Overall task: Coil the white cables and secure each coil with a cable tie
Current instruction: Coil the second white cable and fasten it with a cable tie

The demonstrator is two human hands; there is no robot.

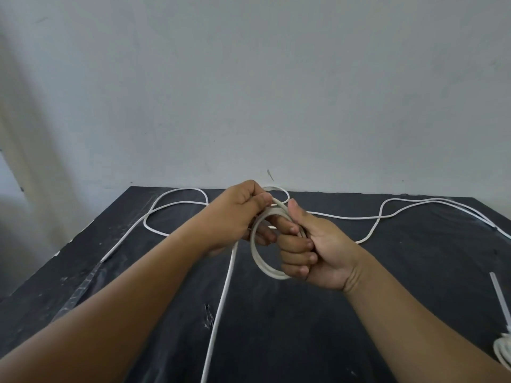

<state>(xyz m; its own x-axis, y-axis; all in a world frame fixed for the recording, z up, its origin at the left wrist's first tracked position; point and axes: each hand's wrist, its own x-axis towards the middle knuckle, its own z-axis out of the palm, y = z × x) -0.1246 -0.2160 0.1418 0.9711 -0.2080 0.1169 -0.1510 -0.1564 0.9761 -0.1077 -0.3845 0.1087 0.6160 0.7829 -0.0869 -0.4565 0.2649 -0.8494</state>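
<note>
A small coil of white cable (258,257) hangs upright above the middle of the black table (387,286). My right hand (318,250) is closed around the coil's right side, thumb up. My left hand (237,214) pinches the cable at the coil's top left. A loose length of the same cable (221,305) drops from my left hand toward the near edge. More white cable (367,217) snakes across the far side of the table to the left and right.
A finished white coil with a cable tie (502,302) sticking up lies at the table's right edge. A grey wall stands right behind the table. The table's left edge runs diagonally past a cable end (110,254).
</note>
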